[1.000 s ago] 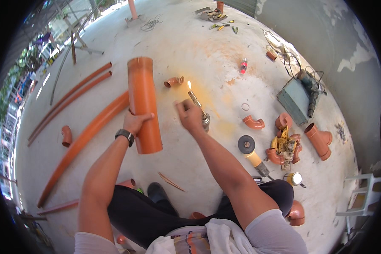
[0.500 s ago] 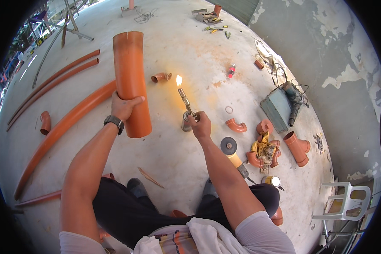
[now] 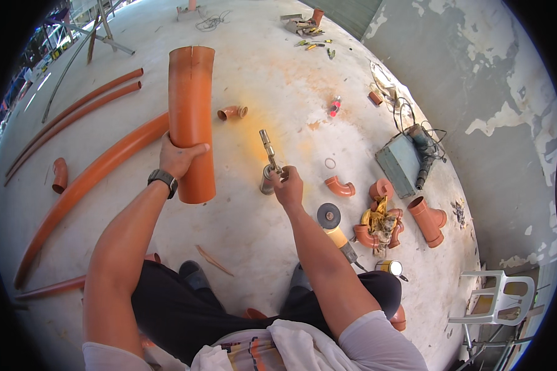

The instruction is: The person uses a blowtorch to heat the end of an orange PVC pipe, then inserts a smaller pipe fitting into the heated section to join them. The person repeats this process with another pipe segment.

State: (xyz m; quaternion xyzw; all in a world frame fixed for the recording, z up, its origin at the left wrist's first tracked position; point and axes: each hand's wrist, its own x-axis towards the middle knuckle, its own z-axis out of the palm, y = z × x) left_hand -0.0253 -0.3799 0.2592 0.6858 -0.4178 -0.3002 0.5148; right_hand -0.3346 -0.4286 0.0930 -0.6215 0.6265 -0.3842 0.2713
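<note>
My left hand (image 3: 178,157) is closed around a short, wide orange plastic pipe (image 3: 192,117), held above the floor with its length running away from me. A dark crack or slit runs down from the pipe's far rim. My right hand (image 3: 288,187) grips a gas blowtorch (image 3: 267,146) by its valve end, just above its canister. The metal burner tube points up and away from me, and no flame shows at its tip. Torch and pipe are apart. Beyond them an orange elbow fitting (image 3: 232,112) lies on the floor.
A long orange pipe (image 3: 93,188) and thinner pipes (image 3: 74,120) lie at left. At right are an angle grinder (image 3: 336,230), elbows (image 3: 340,187), a tee fitting (image 3: 427,221), an open can (image 3: 390,268), a drill (image 3: 424,148) by a grey-green box (image 3: 399,164), and a white chair (image 3: 504,300).
The bright flame at the torch tip is gone. Both hands keep their holds and have barely moved; the whole view has shifted slightly.
</note>
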